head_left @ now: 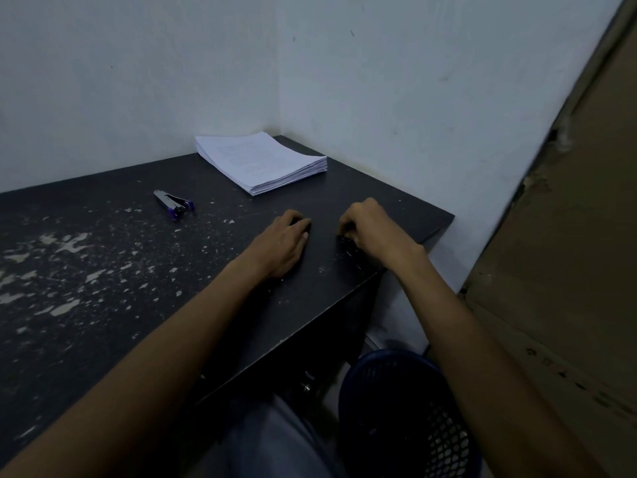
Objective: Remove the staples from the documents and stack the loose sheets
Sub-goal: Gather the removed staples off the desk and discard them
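Observation:
A thick stack of white printed sheets (pixel 262 162) lies in the table's far corner against the walls. A silver and purple staple remover (pixel 174 202) lies on its own, left of the stack. My left hand (pixel 284 244) rests palm down on the dark table (pixel 103 270), its fingertips bent slightly onto the surface and holding nothing. My right hand (pixel 370 229) is near the table's right edge with its fingers curled down. Its fingertips pinch at a small heap of dark pulled staples (pixel 350 248).
The tabletop is worn, with pale chipped patches on the left. Below the table's right edge, next to my knee, stands a blue mesh wastebasket (pixel 406 419). White walls close off the back and right, and a brown door (pixel 568 236) stands at the far right.

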